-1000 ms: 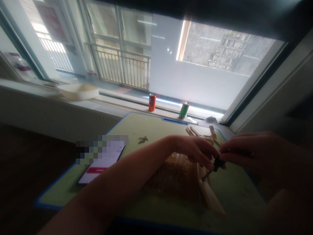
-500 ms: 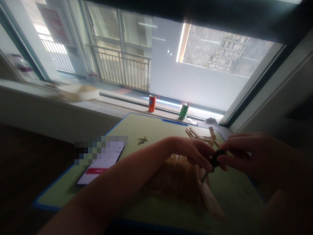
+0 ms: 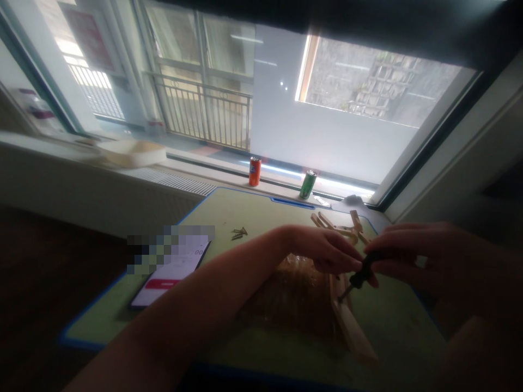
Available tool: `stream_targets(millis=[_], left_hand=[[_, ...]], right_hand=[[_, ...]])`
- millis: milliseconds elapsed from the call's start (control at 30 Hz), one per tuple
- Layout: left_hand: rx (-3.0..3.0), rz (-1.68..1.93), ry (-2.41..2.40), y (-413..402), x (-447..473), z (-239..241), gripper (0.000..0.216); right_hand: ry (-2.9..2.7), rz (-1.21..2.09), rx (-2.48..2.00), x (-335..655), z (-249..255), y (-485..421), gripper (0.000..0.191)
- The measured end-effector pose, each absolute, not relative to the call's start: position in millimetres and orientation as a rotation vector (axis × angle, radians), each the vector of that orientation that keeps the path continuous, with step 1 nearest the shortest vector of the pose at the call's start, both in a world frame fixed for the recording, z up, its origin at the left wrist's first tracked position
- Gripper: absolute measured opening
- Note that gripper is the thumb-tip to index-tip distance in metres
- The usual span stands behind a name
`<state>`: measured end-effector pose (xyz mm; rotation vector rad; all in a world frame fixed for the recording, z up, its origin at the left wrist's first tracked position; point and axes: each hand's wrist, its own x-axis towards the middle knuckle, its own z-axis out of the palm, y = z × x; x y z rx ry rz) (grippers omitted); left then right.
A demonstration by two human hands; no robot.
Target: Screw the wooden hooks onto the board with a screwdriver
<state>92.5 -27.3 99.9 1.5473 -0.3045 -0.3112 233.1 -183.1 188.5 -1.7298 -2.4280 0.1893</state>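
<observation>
Wooden frame (image 3: 347, 321) lay on the green mat (image 3: 261, 218), long axis running away from the person. The right hand (image 3: 412, 258) was closed on a black-handled screwdriver (image 3: 359, 279), tip angled down-left onto it; the left hand (image 3: 327, 251), fingers curled, pinched beside the tip.

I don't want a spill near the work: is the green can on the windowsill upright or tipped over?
Upright. The green can stands on its base on the sill, leaning slightly in the view, beside the orange can. Whether it is opened cannot be told.

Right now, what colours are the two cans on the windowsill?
One can is orange-red, the other can green; the head view, the only one, shows both.
</observation>
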Motion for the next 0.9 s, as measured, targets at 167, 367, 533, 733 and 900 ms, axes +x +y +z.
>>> stream_targets(millis=[167,367,533,733,900], left_hand=[[1.639,-0.155,-0.289,-27,97,96,0.041],[1.661,-0.159,-0.326,-26,97,96,0.032],[1.598,-0.285,-0.294,-25,92,99,0.03],[1.646,-0.199,-0.245,-26,96,98,0.037],[1.634,-0.107,-0.238,-31,96,98,0.022]], right_hand=[[-2.364,-0.014,-1.855,229,179,-177,0.037],[-2.338,-0.057,-1.897,232,176,-169,0.032],[-2.445,0.1,-1.681,237,182,-179,0.027],[-2.332,-0.062,-1.893,230,175,-180,0.036],[-2.291,-0.086,-1.986,238,169,-171,0.045]])
